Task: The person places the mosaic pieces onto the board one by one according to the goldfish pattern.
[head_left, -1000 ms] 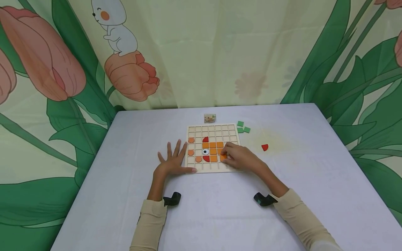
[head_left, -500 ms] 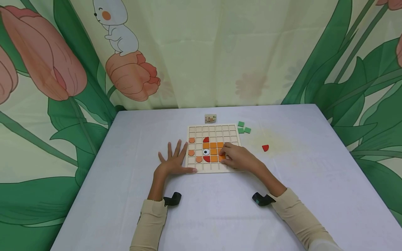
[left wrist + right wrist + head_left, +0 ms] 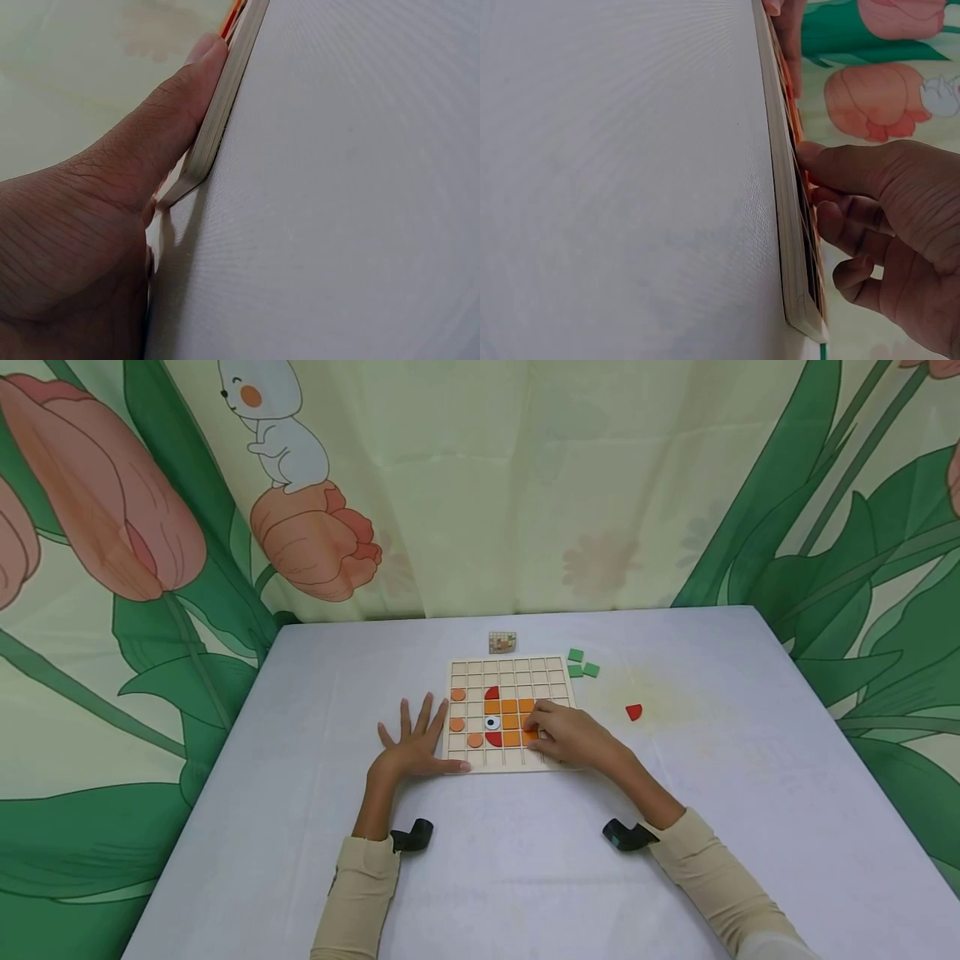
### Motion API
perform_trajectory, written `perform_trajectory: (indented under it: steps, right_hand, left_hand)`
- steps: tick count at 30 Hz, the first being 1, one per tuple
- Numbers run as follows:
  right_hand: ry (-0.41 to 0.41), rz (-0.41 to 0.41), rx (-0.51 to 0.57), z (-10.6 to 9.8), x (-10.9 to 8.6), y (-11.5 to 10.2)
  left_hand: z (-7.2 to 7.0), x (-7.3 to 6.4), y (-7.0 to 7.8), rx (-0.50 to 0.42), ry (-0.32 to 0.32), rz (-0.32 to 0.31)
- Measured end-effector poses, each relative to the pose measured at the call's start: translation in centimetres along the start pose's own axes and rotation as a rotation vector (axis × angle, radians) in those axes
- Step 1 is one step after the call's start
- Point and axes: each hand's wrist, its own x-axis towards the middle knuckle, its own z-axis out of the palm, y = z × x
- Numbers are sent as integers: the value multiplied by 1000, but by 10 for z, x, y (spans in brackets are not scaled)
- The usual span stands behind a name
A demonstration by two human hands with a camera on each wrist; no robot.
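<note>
A wooden grid board (image 3: 517,762) lies on the table. Spread wide, my left hand (image 3: 411,752) rests at the board's left edge, its thumb (image 3: 202,64) on the near left corner. Over the right part of the board, my right hand (image 3: 573,737) has curled fingers and pinches an orange square tile (image 3: 529,738) at a cell; the fingers partly cover it. Beside it sit more orange square tiles (image 3: 510,722), a round eye piece (image 3: 492,723) and red quarter pieces (image 3: 492,740). Three orange discs (image 3: 457,725) lie in cells at the left.
Behind the board lies a small patterned card (image 3: 502,642). Green square tiles (image 3: 575,671) are by its far right corner. Further right is a loose red quarter piece (image 3: 633,712). A printed curtain (image 3: 480,485) hangs behind the white table (image 3: 517,877).
My right hand has shifted slightly left over the orange tiles, its wrist moving a little with it. My left hand stays in place on the board.
</note>
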Motion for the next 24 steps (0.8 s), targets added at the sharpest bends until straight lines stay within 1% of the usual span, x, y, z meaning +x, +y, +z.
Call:
perform_trajectory:
  steps: [5,9,18,24]
  right_hand:
    - [-6,6,2,-1,0,0]
    - [5,8,20,-4,1,0]
    - [-17,81,59,-8,3,4]
    - [23,132,79,-9,3,11]
  left_hand:
    - [1,1,-1,5,-6,0]
    - [1,2,-2,3,-9,1]
    - [0,1,-1,2,-14,-2]
    - [-1,1,0,5,-21,-2]
